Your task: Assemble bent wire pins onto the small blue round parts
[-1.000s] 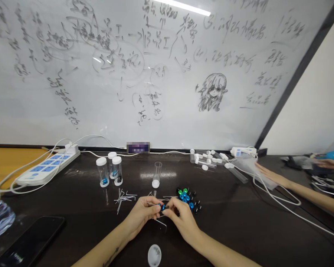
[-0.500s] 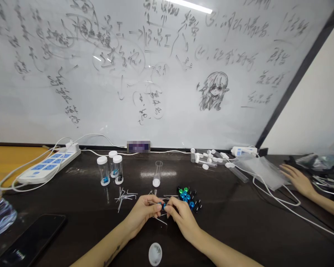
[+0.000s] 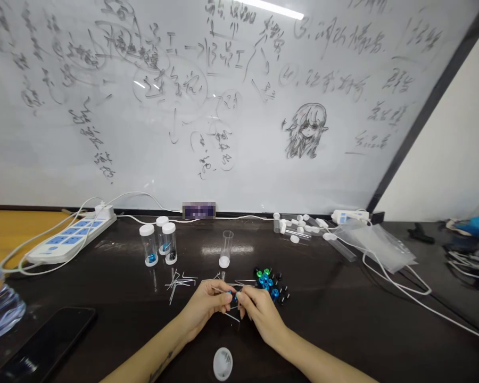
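Over the middle of the dark table, the fingertips of my left hand (image 3: 207, 303) and my right hand (image 3: 259, 306) meet around a small blue metal part (image 3: 235, 298). Both hands are closed in a pinch, and the fingers cover much of the part. A thin metal rod, like a hex key, shows at my left fingers. Bent hex keys (image 3: 179, 282) lie scattered to the left, with others behind and below the hands. Right of my right hand sits a cluster of blue, green and black round parts (image 3: 268, 283). Behind the hands an uncapped clear tube (image 3: 226, 247) stands upright.
Three capped tubes (image 3: 149, 246) stand left of centre. A small white dish (image 3: 222, 364) lies at the front. At left are a power strip (image 3: 69, 236), a phone (image 3: 43, 343) and a bottle (image 3: 0, 308). Loose tubes and caps (image 3: 301, 229), a plastic bag (image 3: 377, 244) and cables lie right.
Another person's hand at the far right has left the view, and the dark bag there has shifted, showing a blue item. My hands stay at the blue part, with slight finger movement.
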Demonstrator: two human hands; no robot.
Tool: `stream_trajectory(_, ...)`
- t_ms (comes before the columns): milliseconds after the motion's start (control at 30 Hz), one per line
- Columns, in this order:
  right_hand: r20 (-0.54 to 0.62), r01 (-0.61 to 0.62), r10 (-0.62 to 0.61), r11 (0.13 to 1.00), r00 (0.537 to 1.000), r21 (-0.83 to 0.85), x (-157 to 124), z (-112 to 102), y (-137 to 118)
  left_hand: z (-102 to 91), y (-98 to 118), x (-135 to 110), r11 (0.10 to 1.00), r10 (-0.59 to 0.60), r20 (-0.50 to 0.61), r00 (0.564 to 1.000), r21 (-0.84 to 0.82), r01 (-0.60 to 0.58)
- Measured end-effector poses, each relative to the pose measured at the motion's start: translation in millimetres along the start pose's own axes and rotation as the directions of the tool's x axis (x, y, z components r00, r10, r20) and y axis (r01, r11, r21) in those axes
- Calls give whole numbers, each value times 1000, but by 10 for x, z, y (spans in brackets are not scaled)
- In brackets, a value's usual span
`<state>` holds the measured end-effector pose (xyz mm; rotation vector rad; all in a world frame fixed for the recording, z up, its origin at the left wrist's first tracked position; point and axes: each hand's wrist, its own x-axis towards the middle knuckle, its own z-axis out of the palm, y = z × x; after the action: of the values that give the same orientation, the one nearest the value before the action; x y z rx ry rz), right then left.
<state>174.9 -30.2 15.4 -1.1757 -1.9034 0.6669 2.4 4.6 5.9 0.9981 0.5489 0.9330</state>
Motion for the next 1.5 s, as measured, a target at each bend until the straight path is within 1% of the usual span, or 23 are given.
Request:
stream_trajectory(133, -98, 17, -18, 1000, 995, -14, -11, 13, 1, -2, 4, 15, 1000, 6, -30, 1000, 8, -6)
stream_trajectory(267, -98, 34, -35, 999, 995, -12, -24, 20, 7, -2, 4, 18, 1000, 1, -41, 999, 31, 0)
stream_trajectory(400, -124, 98, -105, 993, 987, -61, -34, 16, -2, -7, -4, 10, 1000, -11, -26, 1000, 25, 12)
stream_trajectory(467, -104, 97, -103, 994, 989, -58, -35, 11, -2, -9, -6, 6, 1000, -9, -24, 1000, 16, 9)
stream_trajectory(567, -42, 35, -38, 998, 998, -50, -31, 1, 6, -7, -6, 3, 1000, -14, -24, 1000, 17, 14)
stream_trajectory(633, -20, 15, -16, 998, 1000, -61, -27, -3, 8, -6, -4, 4, 1000, -15, -19, 1000, 23, 15)
stream_trajectory(700, -31, 25, -27, 998, 999, -63, -26, -2, 2, -5, -1, 9, 1000, -6, -17, 1000, 28, 6)
stream_trajectory(867, -112, 111, -118, 991, 987, -69, -34, 12, -17, -13, -1, 21, 999, 12, -22, 1000, 43, -12)
stream_trajectory(967, -105, 84, -90, 995, 990, -52, -30, 3, -10, -14, -4, 17, 999, 6, -28, 1000, 33, -5)
stream_trajectory(1100, -27, 26, -27, 999, 999, -34, -23, -10, -1, -8, 0, 8, 999, -17, -26, 1000, 31, 17)
stream_trajectory(1167, -47, 27, -29, 999, 998, -38, -25, -2, 2, -6, 6, 9, 1000, -7, -23, 1000, 27, 7)
stream_trajectory(1267, -128, 62, -68, 997, 989, -52, -27, 17, 10, -6, 15, 12, 1000, 15, -17, 1000, 23, -15)
stream_trajectory(1333, -139, 69, -74, 997, 988, -42, -23, 19, 13, -8, 17, 11, 1000, 18, -18, 1000, 25, -18)
stream_trajectory(1400, -110, 43, -44, 999, 993, -15, -14, 9, 12, -9, 15, 8, 1000, 9, -24, 1000, 23, -9)
stream_trajectory(1500, -33, 9, -9, 1000, 999, -9, -6, -7, 4, -7, 10, 5, 1000, -5, -23, 1000, 20, 6)
